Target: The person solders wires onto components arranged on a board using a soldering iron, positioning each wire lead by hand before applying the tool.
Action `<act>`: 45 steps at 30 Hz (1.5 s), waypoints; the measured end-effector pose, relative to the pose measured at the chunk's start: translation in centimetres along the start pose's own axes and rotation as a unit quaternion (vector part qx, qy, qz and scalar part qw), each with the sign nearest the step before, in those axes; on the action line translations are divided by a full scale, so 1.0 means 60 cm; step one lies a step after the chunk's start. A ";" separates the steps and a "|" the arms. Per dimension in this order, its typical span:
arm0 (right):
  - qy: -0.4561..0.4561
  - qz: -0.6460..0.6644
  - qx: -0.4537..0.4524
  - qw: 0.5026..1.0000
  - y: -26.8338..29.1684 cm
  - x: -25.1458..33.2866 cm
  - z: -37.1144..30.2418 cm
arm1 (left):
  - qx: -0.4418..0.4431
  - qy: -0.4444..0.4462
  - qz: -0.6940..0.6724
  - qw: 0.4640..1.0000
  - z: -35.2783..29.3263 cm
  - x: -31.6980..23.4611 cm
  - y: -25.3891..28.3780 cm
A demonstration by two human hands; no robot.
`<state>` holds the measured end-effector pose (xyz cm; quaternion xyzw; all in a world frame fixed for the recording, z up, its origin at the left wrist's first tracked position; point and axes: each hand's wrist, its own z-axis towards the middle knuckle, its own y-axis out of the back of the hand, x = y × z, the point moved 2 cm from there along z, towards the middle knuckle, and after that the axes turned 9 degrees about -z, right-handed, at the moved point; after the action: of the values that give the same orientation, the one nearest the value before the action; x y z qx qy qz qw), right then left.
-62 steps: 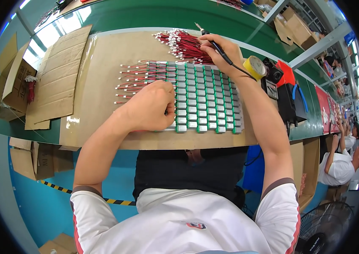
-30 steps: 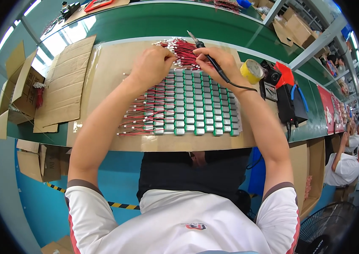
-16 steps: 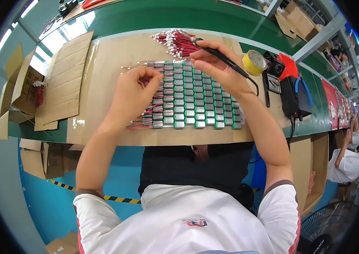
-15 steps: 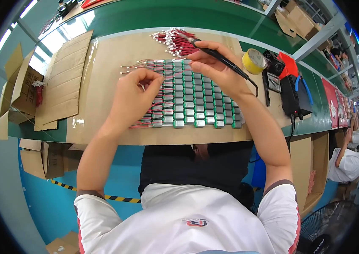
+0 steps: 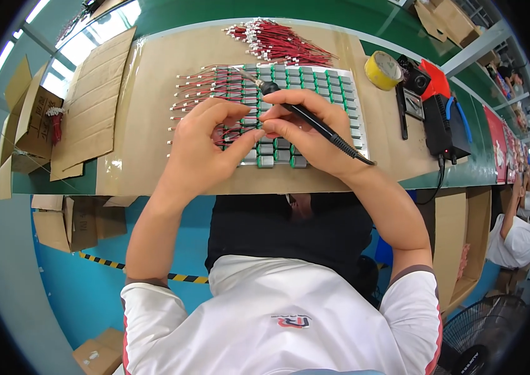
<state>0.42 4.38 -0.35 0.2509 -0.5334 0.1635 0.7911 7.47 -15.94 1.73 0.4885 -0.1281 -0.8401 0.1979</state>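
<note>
**Leads fanned along one side of the cell grid, many columns bare, both hands over it**

Head view: the cell grid, rows of grey blocks with green ends, lies on the brown board in front of the person. Red-and-black leads with white plugs stick out along its left edge; that side looks done or under way. Columns toward the grid's right side show no leads, so most of it seems left to do. A loose pile of leads sits just beyond the grid's far edge, plenty unused.

The right hand grips a soldering iron, its tip above the grid's far left part, thumb and index brought together. The left hand is curled over the grid's near left part, thumb and index close to the right fingertips. Fingers hide the contact point, so can't tell whether the left pinches a lead or whether any joint is finished.

Writing: dark printed characters on the carton well left of the grid; a red-and-dark logo on the shirt, near side of the grid; pale lettering on the fan, far off to the grid's near right. No labels made out on the cells.
</note>
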 end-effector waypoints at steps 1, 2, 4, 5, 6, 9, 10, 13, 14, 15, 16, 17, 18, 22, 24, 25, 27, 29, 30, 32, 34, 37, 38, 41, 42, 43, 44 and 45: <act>0.003 0.006 -0.003 1.000 -0.001 -0.001 -0.002 | 0.001 0.001 0.000 1.000 -0.001 0.000 -0.003; 0.002 0.007 -0.003 1.000 -0.004 0.000 -0.005 | 0.018 0.042 -0.061 0.997 -0.002 0.005 -0.008; 0.016 0.031 -0.020 0.999 -0.008 0.006 -0.011 | 0.038 0.083 -0.124 0.988 -0.003 0.007 -0.011; 0.015 0.030 -0.020 0.999 -0.009 0.006 -0.013 | 0.053 0.110 -0.116 0.986 -0.004 0.007 -0.010; 0.029 0.020 -0.026 0.999 -0.010 0.006 -0.015 | 0.067 0.137 -0.107 0.982 -0.007 0.007 -0.010; 0.029 0.015 -0.028 0.999 -0.011 0.008 -0.021 | 0.052 0.171 -0.157 0.971 -0.015 0.007 -0.011; 0.015 0.020 -0.024 0.999 -0.010 0.007 -0.023 | 0.053 0.172 -0.158 0.971 -0.015 0.007 -0.011; 0.077 -0.077 -0.036 0.993 -0.009 0.009 -0.026 | 0.074 0.158 -0.131 0.976 -0.017 0.010 -0.007; 0.075 -0.076 -0.036 0.994 -0.004 0.009 -0.029 | 0.072 0.136 -0.118 0.981 -0.019 0.012 -0.006; 0.096 -0.158 -0.037 0.982 0.004 0.012 -0.033 | 0.069 0.114 -0.105 0.985 -0.020 0.014 -0.004; 0.116 -0.239 -0.037 0.963 0.010 0.014 -0.036 | 0.069 0.116 -0.105 0.985 -0.022 0.015 0.000; 0.142 -0.228 -0.054 0.962 0.015 0.017 -0.040 | 0.085 0.103 -0.063 0.989 -0.023 0.013 0.004; 0.159 -0.236 -0.032 0.958 0.027 0.019 -0.046 | 0.100 0.091 -0.021 0.991 -0.025 0.012 0.006; 0.205 -0.258 -0.028 0.944 0.074 0.016 -0.076 | 0.101 0.051 0.020 0.993 -0.035 0.021 0.002; 0.223 -0.278 -0.022 0.934 0.086 0.012 -0.092 | 0.078 0.047 -0.002 0.996 -0.040 0.023 -0.002; 0.221 -0.277 -0.021 0.935 0.088 0.011 -0.099 | 0.079 0.049 -0.003 0.996 -0.041 0.023 -0.004; 0.198 -0.289 -0.016 0.937 0.090 0.009 -0.112 | 0.073 0.039 0.043 0.996 -0.040 0.021 -0.005; 0.186 -0.280 -0.022 0.941 0.084 0.009 -0.116 | 0.078 0.036 0.044 0.995 -0.042 0.021 -0.006; 0.199 -0.282 -0.017 0.938 0.082 0.009 -0.116 | 0.085 0.033 0.048 0.995 -0.042 0.020 -0.008; 0.220 -0.284 -0.014 0.933 0.081 0.007 -0.116 | 0.077 0.036 0.038 0.996 -0.044 0.024 -0.014; 0.223 -0.285 -0.006 0.932 0.080 0.007 -0.112 | 0.064 0.038 0.025 0.997 -0.048 0.027 -0.014; 0.233 -0.288 -0.002 0.929 0.079 0.003 -0.111 | 0.058 0.039 0.036 0.997 -0.049 0.026 -0.013; 0.240 -0.289 -0.004 0.927 0.078 0.002 -0.111 | 0.056 0.041 0.038 0.997 -0.049 0.027 -0.013; 0.248 -0.289 -0.003 0.925 0.076 0.004 -0.108 | 0.052 0.039 0.046 0.997 -0.050 0.027 -0.012; 0.246 -0.289 -0.003 0.925 0.077 0.004 -0.107 | 0.050 0.031 0.051 0.997 -0.049 0.027 -0.013; 0.248 -0.292 -0.001 0.924 0.077 0.005 -0.107 | 0.051 0.031 0.050 0.997 -0.048 0.027 -0.013; 0.250 -0.296 0.001 0.922 0.077 0.006 -0.108 | 0.053 0.033 0.051 0.997 -0.048 0.028 -0.014; 0.249 -0.295 0.001 0.922 0.077 0.005 -0.108 | 0.054 0.034 0.053 0.997 -0.047 0.027 -0.015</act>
<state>3.02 11.88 -0.99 0.3489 -0.2208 -0.0199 0.9106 9.04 -15.98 -1.28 0.5194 -0.1920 -0.8032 0.2196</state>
